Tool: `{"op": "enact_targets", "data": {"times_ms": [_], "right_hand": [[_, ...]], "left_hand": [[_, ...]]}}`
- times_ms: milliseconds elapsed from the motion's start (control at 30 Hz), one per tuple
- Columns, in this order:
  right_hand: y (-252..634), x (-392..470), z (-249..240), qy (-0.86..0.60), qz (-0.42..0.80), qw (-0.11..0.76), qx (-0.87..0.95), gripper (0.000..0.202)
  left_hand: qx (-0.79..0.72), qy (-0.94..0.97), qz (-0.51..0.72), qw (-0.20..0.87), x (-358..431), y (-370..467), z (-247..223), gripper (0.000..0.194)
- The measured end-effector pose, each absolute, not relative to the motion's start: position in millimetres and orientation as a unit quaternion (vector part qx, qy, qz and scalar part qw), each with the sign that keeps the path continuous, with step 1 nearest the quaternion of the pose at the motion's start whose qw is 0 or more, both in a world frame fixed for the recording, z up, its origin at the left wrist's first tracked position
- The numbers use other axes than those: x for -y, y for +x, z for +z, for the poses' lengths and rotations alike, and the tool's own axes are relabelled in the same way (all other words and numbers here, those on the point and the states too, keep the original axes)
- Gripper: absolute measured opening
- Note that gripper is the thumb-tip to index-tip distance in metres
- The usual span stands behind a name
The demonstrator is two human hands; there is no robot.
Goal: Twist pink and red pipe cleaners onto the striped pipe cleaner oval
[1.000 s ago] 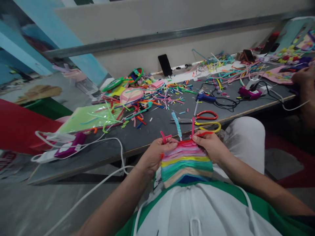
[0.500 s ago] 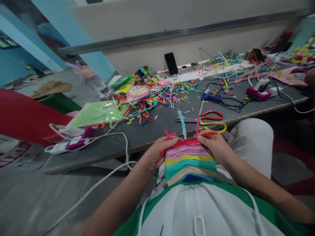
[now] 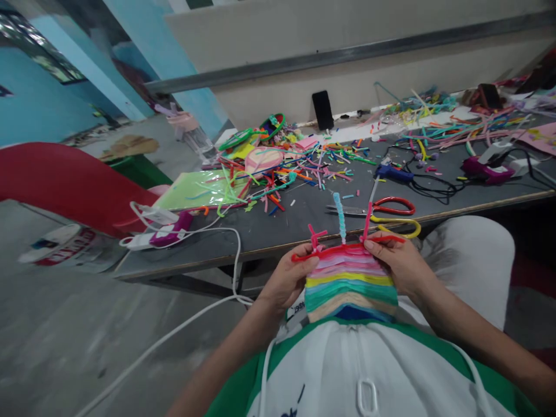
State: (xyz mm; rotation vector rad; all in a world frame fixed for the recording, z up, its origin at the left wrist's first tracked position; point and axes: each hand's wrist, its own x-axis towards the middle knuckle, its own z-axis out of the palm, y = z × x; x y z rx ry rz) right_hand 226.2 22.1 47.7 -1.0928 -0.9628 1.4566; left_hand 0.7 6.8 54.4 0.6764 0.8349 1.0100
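Observation:
Close to my body I hold a rainbow-striped pipe cleaner panel (image 3: 351, 284), with bands of red, pink, yellow, teal, beige and blue. A red pipe cleaner (image 3: 339, 249) runs along its top edge, its ends sticking out past both sides. My left hand (image 3: 289, 275) pinches the left end of this red strip at the panel's upper corner. At the opposite corner, my right hand (image 3: 397, 258) grips the strip near a pink upright stem (image 3: 367, 220). Between the hands a light blue twisted stem (image 3: 339, 217) rises from the top edge. A pink crossed piece (image 3: 316, 236) stands by my left fingers.
On the grey table (image 3: 208, 240) lie scissors (image 3: 382, 214) with red and yellow handles, a blue glue gun (image 3: 394, 172) and many pipe cleaner scraps (image 3: 321, 165). A phone (image 3: 322, 110) leans on the wall. White cable (image 3: 238, 260) hangs over the table edge at left.
The view has shifted left, so everything sits further right. My left fingers have moved down off the pink crossed piece, which now shows more fully, with the red strip's left end.

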Motion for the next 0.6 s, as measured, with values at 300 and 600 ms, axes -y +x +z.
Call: {"op": "enact_targets", "data": {"times_ms": [300,600], "right_hand": [[224.3,-22.8,49.1,-0.448,0.658,0.498,0.343,0.025],[228.9,-22.4,48.3,-0.446,0.67,0.498,0.323,0.026]], "left_hand": [[-0.445,0.196,0.507,0.712,-18.1,7.6,39.3,0.026],[-0.408,0.258,0.481,0.732,-16.8,-0.2,42.9,0.025]]}}
